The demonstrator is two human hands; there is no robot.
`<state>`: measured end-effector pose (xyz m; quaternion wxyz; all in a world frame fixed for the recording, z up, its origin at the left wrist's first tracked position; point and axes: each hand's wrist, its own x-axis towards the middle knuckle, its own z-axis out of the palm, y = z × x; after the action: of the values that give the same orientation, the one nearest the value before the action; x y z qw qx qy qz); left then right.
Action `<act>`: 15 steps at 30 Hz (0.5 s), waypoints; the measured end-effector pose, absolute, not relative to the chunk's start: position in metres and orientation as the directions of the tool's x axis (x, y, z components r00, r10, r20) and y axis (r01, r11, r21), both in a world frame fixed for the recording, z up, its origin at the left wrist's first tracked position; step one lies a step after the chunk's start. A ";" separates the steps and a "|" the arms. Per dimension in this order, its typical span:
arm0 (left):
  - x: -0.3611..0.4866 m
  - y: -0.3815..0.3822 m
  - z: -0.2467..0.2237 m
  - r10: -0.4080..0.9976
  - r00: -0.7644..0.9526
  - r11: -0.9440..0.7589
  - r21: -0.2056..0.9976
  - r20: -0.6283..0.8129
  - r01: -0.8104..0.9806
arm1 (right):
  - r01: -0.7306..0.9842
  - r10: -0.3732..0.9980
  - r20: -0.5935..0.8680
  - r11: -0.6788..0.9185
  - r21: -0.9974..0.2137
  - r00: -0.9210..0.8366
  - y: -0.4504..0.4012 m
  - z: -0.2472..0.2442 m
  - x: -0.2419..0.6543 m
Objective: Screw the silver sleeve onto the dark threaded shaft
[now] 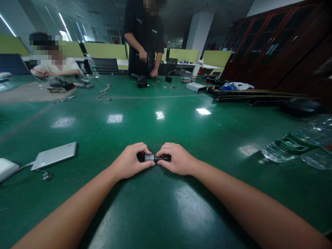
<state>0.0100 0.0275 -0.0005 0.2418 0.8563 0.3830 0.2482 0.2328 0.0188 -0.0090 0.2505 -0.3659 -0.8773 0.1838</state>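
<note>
A small dark cylindrical object with a grey metallic section lies level between my two hands, just over the green table. My left hand is curled round its left part, thumb and fingers on the grey section. From the other side my right hand pinches the black, ridged right part. The fingertips of both hands nearly meet at the middle. Fingers partly cover both ends of the object.
On the left lies a silver flat box with a white cable. Clear plastic bottles lie at the right. Across the table are a standing person, a seated person, a curled cable, tools and dark parts.
</note>
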 end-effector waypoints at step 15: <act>0.010 0.026 0.000 0.776 0.584 -0.588 0.610 0.239 0.531 | 0.561 0.740 0.304 0.660 -0.500 -0.600 0.019 -0.008 0.237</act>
<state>0.0099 0.0261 0.0004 0.2455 0.8555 0.3818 0.2492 0.2369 0.0190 -0.0084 0.2496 -0.3713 -0.8762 0.1794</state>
